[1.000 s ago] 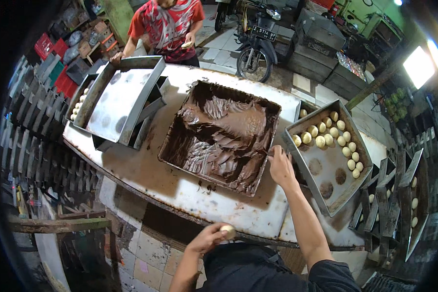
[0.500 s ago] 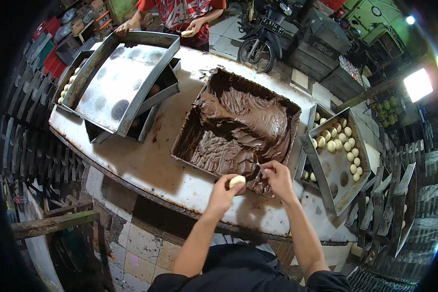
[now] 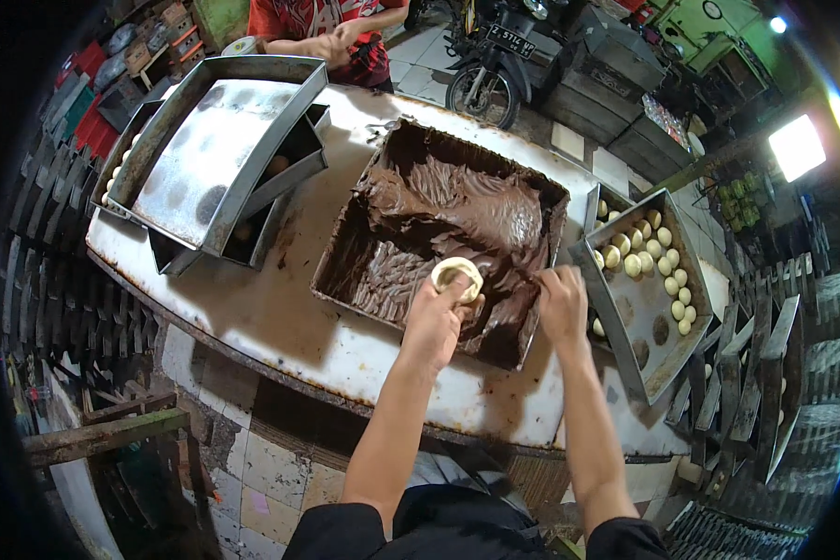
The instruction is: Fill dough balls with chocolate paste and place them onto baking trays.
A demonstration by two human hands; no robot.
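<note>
Over the near part of a large square tray (image 3: 558,210) of chocolate-brown paste (image 3: 481,210), my left hand (image 3: 432,322) is closed around a pale dough round (image 3: 473,277). The dough is spread into a shallow cup, with my thumb pressing into it. My right hand (image 3: 564,301) is closed at the tray's right side, fingertips at the paste. It grips a thin metal tool, mostly hidden by the fingers and the paste.
At right, a metal tray (image 3: 633,359) of pale dough balls (image 3: 665,264) overlaps another tray. Stacked metal trays (image 3: 217,154) occupy the table's left. Across the table stands a person in a red shirt (image 3: 369,61), hands close together. A motorcycle (image 3: 490,75) is parked beyond.
My left hand has moved up over the paste, and its dough has gone from a ball to an opened cup. My right hand has shifted right and up. The other person's hands have come together.
</note>
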